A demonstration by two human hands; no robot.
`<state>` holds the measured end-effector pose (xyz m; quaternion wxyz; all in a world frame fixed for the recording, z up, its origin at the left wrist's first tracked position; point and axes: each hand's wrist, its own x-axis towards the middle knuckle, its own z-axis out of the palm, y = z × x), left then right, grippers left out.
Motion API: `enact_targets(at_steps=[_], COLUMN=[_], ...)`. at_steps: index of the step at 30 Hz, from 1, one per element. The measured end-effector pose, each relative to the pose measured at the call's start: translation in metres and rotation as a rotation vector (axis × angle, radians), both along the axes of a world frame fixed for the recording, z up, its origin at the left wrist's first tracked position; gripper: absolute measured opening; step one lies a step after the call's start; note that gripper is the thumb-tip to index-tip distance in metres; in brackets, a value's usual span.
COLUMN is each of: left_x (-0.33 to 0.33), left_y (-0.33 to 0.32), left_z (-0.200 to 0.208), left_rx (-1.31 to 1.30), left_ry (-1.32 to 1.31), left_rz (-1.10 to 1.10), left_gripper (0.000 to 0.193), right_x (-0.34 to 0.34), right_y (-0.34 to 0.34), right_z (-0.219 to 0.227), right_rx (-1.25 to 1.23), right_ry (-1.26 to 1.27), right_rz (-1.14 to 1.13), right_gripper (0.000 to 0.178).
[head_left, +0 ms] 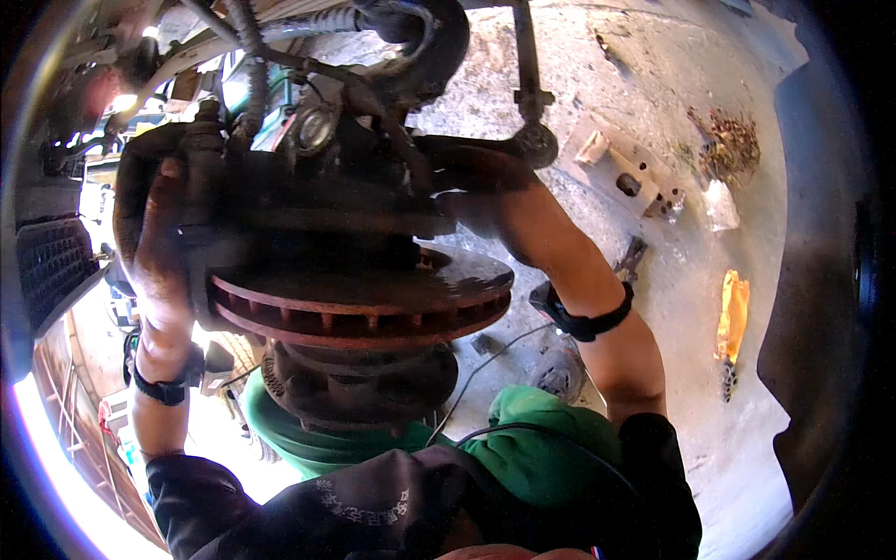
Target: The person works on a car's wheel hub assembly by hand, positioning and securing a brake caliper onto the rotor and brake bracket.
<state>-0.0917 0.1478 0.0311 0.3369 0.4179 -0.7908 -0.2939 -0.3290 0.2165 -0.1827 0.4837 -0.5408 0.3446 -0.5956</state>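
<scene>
A dark shirt (345, 509) lies nearest; beyond, the left hand (157, 245) grips a dark brake part (308, 205) above the rusty disc (359, 313); the shadowed right hand (487, 198) meets its right side, grip unclear.

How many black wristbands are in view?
2. One black wristband is below the left hand; the other black wristband is below the right hand, across the brake disc.

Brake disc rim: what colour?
Rusty reddish-brown brake disc rim, with dark vent gaps; best seen in the head view.
</scene>
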Motion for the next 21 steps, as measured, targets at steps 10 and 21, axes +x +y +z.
enact_targets(at_steps=[10,21], left_x=[0.005,-0.013], left_y=[0.000,0.007], left_z=[-0.002,0.002], left_rx=[0.093,0.009], left_ry=[0.013,-0.021], left_rz=[0.068,0.103], left_gripper=[0.031,0.022], right_x=[-0.011,-0.015], right_y=[0.009,0.007], right_z=[0.025,0.027], right_rx=[0.190,0.335], right_ry=[-0.017,0.063], right_rz=[0.096,0.106], right_gripper=[0.045,0.043])
